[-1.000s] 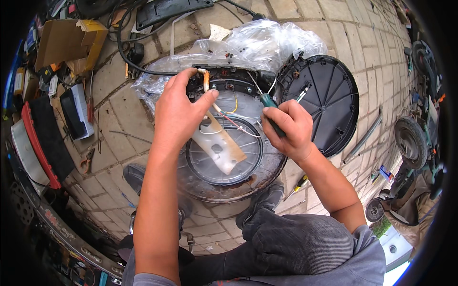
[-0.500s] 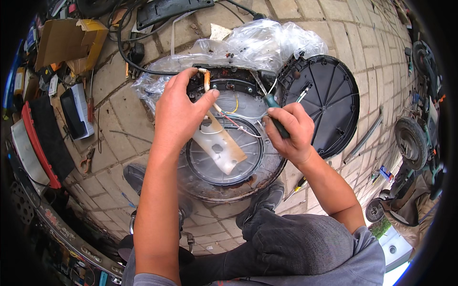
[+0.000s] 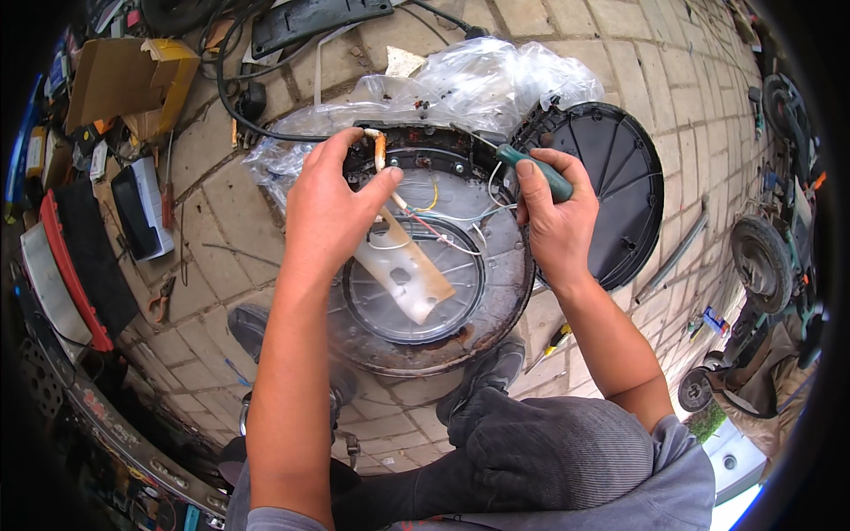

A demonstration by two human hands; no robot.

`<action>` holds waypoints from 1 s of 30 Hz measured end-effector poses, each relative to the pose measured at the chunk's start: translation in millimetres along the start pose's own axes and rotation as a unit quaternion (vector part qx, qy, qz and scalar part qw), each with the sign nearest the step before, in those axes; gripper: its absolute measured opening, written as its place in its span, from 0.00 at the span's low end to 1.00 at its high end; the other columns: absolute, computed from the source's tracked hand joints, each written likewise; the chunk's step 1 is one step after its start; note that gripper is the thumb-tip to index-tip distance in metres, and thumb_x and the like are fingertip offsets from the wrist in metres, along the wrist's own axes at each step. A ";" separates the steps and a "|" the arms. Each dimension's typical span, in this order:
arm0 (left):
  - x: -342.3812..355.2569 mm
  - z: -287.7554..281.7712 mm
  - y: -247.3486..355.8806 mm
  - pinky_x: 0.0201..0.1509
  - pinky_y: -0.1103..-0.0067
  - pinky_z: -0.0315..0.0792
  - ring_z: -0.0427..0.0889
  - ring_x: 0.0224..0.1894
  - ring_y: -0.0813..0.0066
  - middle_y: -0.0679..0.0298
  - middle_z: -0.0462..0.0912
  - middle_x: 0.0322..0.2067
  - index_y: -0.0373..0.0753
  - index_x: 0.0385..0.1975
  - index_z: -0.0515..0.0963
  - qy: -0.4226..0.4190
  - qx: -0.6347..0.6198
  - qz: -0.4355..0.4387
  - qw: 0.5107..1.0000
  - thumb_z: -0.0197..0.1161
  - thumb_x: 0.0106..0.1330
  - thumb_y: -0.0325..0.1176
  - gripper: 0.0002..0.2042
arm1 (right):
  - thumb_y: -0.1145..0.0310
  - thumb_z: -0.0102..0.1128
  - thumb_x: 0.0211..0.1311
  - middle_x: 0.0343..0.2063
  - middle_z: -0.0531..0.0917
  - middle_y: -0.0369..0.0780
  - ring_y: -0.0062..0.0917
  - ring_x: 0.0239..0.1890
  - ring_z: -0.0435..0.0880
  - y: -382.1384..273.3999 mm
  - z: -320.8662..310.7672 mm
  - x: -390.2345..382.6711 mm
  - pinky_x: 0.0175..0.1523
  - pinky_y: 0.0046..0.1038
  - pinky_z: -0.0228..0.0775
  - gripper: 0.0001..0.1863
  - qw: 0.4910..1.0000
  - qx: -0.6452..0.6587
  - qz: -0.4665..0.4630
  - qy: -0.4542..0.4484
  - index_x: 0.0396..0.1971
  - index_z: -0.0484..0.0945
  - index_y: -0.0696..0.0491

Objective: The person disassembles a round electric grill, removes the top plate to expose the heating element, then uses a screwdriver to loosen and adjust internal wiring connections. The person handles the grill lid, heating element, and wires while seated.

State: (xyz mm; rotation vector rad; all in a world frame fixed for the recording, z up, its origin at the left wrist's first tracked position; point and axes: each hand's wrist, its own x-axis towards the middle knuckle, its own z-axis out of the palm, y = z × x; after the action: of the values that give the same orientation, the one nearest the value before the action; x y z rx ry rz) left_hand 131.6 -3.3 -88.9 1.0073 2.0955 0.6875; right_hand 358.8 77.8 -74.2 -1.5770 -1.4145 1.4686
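Observation:
My right hand [image 3: 562,217] is closed round the green handle of a screwdriver [image 3: 512,156]; its shaft points up and left over the rim of a round, rust-edged housing [image 3: 509,296]. My left hand [image 3: 332,203], thumb and forefinger bent, holds a cable [image 3: 381,150] with a white and orange-stained sleeve at the housing's far left side. Thin coloured wires [image 3: 434,215] run from there across the housing. A stained whitish plate [image 3: 403,274] with a hole lies slanted over its round middle. The hidden fingers of my left hand cannot be made out.
A ribbed black round cover [image 3: 611,195] lies right of the housing, and clear plastic sheeting [image 3: 496,84] lies behind. On the paving are pliers [image 3: 161,299], a yellow-handled screwdriver [image 3: 553,345] and a cardboard box [image 3: 115,84]. Wheels [image 3: 761,265] stand far right.
My right hand has moved up and slightly right with the screwdriver, whose handle now tilts more sideways. My left hand stays nearly in place on the cable.

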 end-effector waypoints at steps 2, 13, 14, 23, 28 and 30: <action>-0.2 0.0 0.6 0.64 0.68 0.72 0.81 0.59 0.55 0.49 0.81 0.56 0.31 0.60 0.75 0.000 0.003 0.000 1.000 0.75 0.60 0.39 0.30 | 0.62 0.70 0.68 0.23 0.80 0.34 0.12 0.19 0.73 1.9 0.6 -0.9 0.22 0.18 0.64 0.18 1.000 0.003 0.005 0.002 0.45 0.76 0.60; 0.7 1.0 -1.5 0.65 0.68 0.72 0.81 0.59 0.56 0.49 0.81 0.56 0.30 0.60 0.74 -0.001 -0.006 0.005 1.000 0.75 0.60 0.38 0.31 | 0.54 0.62 0.74 0.16 0.74 0.34 0.14 0.14 0.69 -4.5 -8.3 2.6 0.18 0.19 0.59 0.20 0.991 0.069 0.116 0.005 0.38 0.73 0.58; 0.5 0.8 -1.1 0.65 0.68 0.72 0.81 0.59 0.56 0.49 0.81 0.56 0.30 0.60 0.74 -0.001 -0.004 0.003 1.000 0.75 0.60 0.38 0.31 | 0.54 0.62 0.74 0.16 0.74 0.34 0.14 0.14 0.69 -5.9 -9.0 2.2 0.18 0.19 0.59 0.20 0.990 0.074 0.124 0.007 0.37 0.73 0.58; 0.2 2.0 -2.6 0.65 0.68 0.72 0.81 0.59 0.56 0.49 0.81 0.56 0.31 0.60 0.75 0.001 -0.001 0.004 1.000 0.75 0.60 0.39 0.31 | 0.67 0.70 0.67 0.29 0.83 0.36 0.15 0.29 0.78 -7.0 -20.3 -12.1 0.34 0.20 0.72 0.14 0.997 -0.066 -0.043 0.014 0.44 0.78 0.59; -1.2 -0.6 2.5 0.64 0.68 0.72 0.81 0.59 0.55 0.49 0.81 0.56 0.31 0.60 0.75 0.002 0.011 -0.005 1.000 0.75 0.60 0.39 0.31 | 0.74 0.73 0.51 0.29 0.83 0.41 0.30 0.27 0.84 -17.0 -11.7 -11.3 0.34 0.28 0.76 0.13 0.929 -0.250 -0.267 -0.053 0.38 0.82 0.54; -0.8 -0.3 1.2 0.64 0.68 0.72 0.81 0.59 0.55 0.49 0.81 0.56 0.31 0.60 0.75 0.003 0.008 0.000 1.000 0.75 0.59 0.40 0.31 | 0.74 0.73 0.49 0.27 0.81 0.40 0.34 0.25 0.82 -18.1 -9.6 -7.1 0.33 0.30 0.76 0.14 0.890 -0.298 -0.339 -0.066 0.38 0.82 0.53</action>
State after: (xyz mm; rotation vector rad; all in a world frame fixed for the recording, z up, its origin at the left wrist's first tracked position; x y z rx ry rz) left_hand 132.3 -3.3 -87.6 1.0155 2.1079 0.6761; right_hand 363.2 78.8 -53.0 -1.0804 -2.3447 0.7579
